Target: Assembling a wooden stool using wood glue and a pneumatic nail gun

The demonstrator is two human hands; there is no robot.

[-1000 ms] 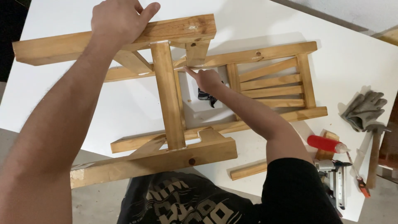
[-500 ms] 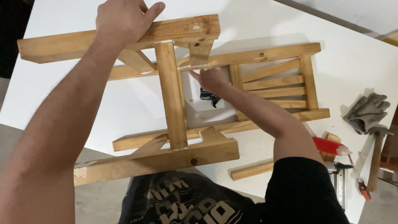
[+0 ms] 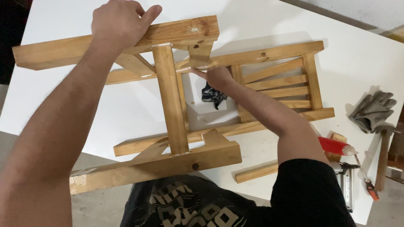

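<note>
Your left hand [image 3: 120, 23] is closed over the far top rail [image 3: 113, 42] of the wooden frame [image 3: 172, 101], fingers curled across its upper face and the thumb stretched along its far edge, so the grip is tight on that rail. The frame lies on its side on the white bench [image 3: 353, 54], with its near rail [image 3: 155, 166] overhanging the bench's near edge just above your lap.

Your right hand [image 3: 216, 77] reaches in between the frame's long side pieces, fingertips pressed to the joint where a short angled brace [image 3: 200, 54] meets the far side piece [image 3: 261, 54]. The fingers are partly folded. A dark crumpled cloth [image 3: 212, 96] lies just near that hand, and whether the hand grips it cannot be told.

To the right, the frame's slatted panel [image 3: 277, 82] rests flat on the bench. Beyond it, at the right edge, lie a pair of grey gloves [image 3: 372, 110] and a hammer [image 3: 383, 157]. Near your right arm sit a red glue bottle [image 3: 334, 146], a loose wooden strip [image 3: 256, 172] and a metal stapler [image 3: 347, 185].
</note>
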